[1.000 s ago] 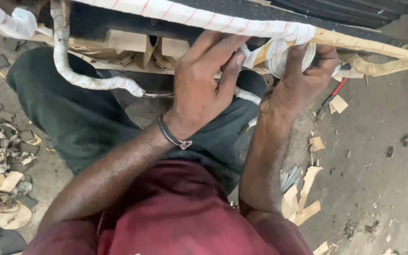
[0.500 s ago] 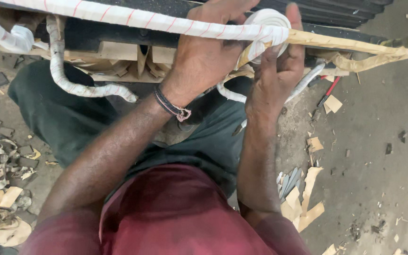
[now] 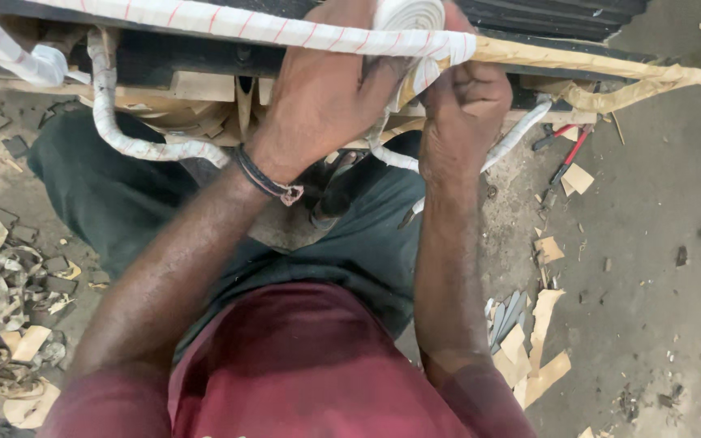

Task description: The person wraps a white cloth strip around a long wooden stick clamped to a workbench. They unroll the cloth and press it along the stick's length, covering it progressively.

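Near the top centre of the frame, your left hand (image 3: 330, 97) is closed over the long bar wrapped in white cloth tape with thin red stripes (image 3: 229, 24), pinning the wrap where it ends. Your right hand (image 3: 464, 105) is clenched just beside it, gripping the tape close under the white tape roll (image 3: 409, 15), which sits at the very top edge above the bar. To the right of the roll, the bar runs on bare in its tan paper covering (image 3: 610, 65) toward the upper right corner. You look to be mid-turn in the winding, and the next pass would call for keeping the tape taut and overlapping the last turn evenly. A second taped loop (image 3: 123, 134) hangs at upper left. Below, your dark green trousers (image 3: 107, 203) and maroon shirt (image 3: 302, 365) fill the middle. The dusty concrete floor (image 3: 659, 243) carries tan paper scraps (image 3: 537, 357) at lower right, red-handled pliers (image 3: 565, 150) at right, and tangled offcuts (image 3: 2, 324) at left.
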`<state>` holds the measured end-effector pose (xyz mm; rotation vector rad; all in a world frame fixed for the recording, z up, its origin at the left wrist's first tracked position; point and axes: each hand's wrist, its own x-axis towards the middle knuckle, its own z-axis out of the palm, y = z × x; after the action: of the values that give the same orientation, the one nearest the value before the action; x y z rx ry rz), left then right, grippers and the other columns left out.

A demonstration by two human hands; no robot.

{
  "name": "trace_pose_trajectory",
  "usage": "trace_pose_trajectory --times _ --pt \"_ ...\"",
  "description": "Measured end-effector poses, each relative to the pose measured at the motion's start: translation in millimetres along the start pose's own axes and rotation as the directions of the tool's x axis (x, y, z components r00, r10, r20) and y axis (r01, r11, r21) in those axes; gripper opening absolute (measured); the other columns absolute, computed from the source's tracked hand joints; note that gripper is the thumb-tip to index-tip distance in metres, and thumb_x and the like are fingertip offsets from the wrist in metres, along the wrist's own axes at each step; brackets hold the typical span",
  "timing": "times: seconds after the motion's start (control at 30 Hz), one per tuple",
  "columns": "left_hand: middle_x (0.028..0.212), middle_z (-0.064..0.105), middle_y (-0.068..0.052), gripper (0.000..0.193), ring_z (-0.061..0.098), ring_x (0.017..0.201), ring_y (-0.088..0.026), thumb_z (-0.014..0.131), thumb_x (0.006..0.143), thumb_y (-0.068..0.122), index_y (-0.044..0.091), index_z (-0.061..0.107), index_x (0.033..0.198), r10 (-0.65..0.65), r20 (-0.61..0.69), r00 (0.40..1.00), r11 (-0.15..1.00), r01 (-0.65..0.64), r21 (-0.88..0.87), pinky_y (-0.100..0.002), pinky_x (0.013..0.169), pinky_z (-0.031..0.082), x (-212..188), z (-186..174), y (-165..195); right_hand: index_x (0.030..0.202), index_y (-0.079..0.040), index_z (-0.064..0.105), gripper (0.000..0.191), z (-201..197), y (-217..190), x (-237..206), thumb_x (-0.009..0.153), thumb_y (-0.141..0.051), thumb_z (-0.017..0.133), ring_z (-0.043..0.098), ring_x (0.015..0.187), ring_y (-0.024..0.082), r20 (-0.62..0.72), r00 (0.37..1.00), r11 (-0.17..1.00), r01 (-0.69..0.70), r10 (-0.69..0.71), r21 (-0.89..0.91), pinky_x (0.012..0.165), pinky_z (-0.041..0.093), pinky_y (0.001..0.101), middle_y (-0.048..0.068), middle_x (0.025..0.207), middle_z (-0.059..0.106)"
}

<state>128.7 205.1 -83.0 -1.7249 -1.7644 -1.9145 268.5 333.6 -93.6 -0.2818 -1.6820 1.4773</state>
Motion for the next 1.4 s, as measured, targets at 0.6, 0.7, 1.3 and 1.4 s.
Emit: trace_pose_trajectory --times 0.6,0.7,1.3,1.4 --pt "0.116 0.075 -0.011 0.035 0.077 0.107 -0.02 0.061 0.112 0.014 0.0 0.052 0.143 -0.396 -0.241 0.886 0.904 0.329 -0.273 -0.033 0.092 0.064 -49.1 19.0 37.4 0.105 0.004 0.073 0.038 66.0 -14.5 -56.3 0.104 -0.033 0.067 0.066 0.082 0.01 -0.167 0.859 0.862 -0.434 0.483 0.263 0.074 0.054 0.0265 0.005 0.095 0.072" --pt "0.112 0.069 -0.012 0.03 0.068 0.101 -0.019 0.062 0.117 0.013 0.0 0.052 0.142 -0.409 -0.309 0.858 0.876 0.275 -0.395 -0.033 0.089 0.059 -58.2 27.2 46.0 0.1 0.004 0.076 0.03 60.6 -14.9 -67.2 0.103 -0.025 0.069 0.061 0.076 0.008 -0.223 0.867 0.894 -0.416 0.445 0.165 0.068 0.05 0.025 0.002 0.089 0.07" --pt "0.122 0.069 -0.016 0.03 0.074 0.096 -0.021 0.078 0.097 0.003 0.001 0.071 0.126 -0.25 -0.214 0.944 0.968 0.235 -0.093 -0.03 0.078 0.059 -49.8 30.1 44.4 0.12 0.006 0.06 0.03 0.6 -50.4 -37.0 0.106 -0.018 0.072 0.072 0.081 0.018 -0.19 0.939 0.949 -0.305 0.287 -0.075 0.073 0.065 0.0347 0.013 0.1 0.072" --pt "0.107 0.073 -0.007 0.023 0.075 0.084 -0.016 0.082 0.095 0.001 0.004 0.072 0.116 -0.325 -0.209 0.922 0.944 0.303 -0.132 -0.027 0.071 0.059 -40.7 26.0 37.3 0.122 0.004 0.061 0.035 6.3 -33.6 -21.6 0.102 -0.021 0.074 0.071 0.08 0.017 -0.204 0.953 0.969 -0.24 0.223 -0.06 0.069 0.063 0.0317 0.011 0.098 0.072"
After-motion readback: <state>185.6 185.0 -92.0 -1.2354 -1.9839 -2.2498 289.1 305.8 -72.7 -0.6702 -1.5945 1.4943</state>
